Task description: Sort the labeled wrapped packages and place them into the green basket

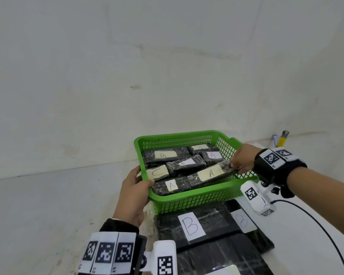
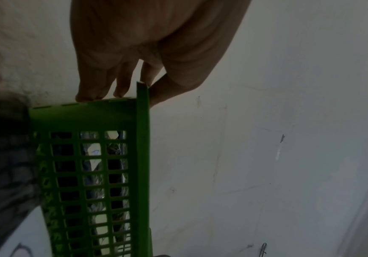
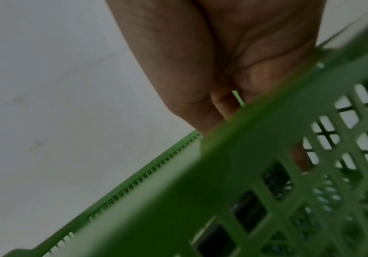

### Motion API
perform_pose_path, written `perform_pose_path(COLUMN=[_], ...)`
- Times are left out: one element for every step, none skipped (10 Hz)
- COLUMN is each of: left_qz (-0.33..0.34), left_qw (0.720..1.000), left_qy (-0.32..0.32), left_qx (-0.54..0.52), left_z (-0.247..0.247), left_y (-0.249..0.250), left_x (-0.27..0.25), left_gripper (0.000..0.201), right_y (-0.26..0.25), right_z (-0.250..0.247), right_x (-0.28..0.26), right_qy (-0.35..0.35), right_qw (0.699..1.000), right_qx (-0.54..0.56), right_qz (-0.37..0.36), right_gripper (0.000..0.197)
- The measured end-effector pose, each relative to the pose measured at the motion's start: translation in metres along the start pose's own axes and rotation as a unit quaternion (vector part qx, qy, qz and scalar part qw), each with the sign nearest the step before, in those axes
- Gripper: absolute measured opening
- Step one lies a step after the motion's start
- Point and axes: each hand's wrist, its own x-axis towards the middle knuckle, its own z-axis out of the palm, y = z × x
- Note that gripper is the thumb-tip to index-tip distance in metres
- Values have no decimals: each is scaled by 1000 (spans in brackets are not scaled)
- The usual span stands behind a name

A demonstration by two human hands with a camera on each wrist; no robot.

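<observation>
Right hand [image 1: 243,159] fingers hidden behind green basket [image 1: 197,197] wall.

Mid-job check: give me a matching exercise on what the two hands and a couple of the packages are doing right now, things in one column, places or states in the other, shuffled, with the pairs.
Things
1. left hand
2. right hand
3. package labeled C
4. large package labeled B

Places or states
a. lies outside the green basket, in front of it
b. grips the basket's near left corner
c. holds the end of a package labeled A at the basket's right side
d. lies inside the basket near its left wall

Pairs: 1-b, 2-c, 3-d, 4-a
</observation>
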Motion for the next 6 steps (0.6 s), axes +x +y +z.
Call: perform_pose_path(left_qz=[0, -2, -1, 0, 8, 11], left_qw=[1000, 1000, 1000, 1000, 1000, 1000], left_qy=[3, 6, -1, -4, 1, 0], left_qx=[1, 2, -5, -5, 5, 17], left_z=[-2, -3, -3, -2, 0, 0], left_y=[-3, -4, -3, -4, 0, 1], left_x=[3, 5, 6, 6, 2, -1], left_gripper=[48, 49, 47, 46, 46, 44], right_y=[-7, 3, 5, 1, 3, 4], right_z=[2, 2, 3, 2, 3, 0], right_x=[-21, -11, -3, -7, -8, -10], right_qy=[-41, -54, -71, -80, -69, -22], right_qw=[987, 979, 964, 953, 960, 957], right_qx=[-155, -192, -255, -287, -268, -278], right_qz=[-12, -30, -42, -51, -31, -78], right_gripper=[27, 16, 19, 18, 15, 17])
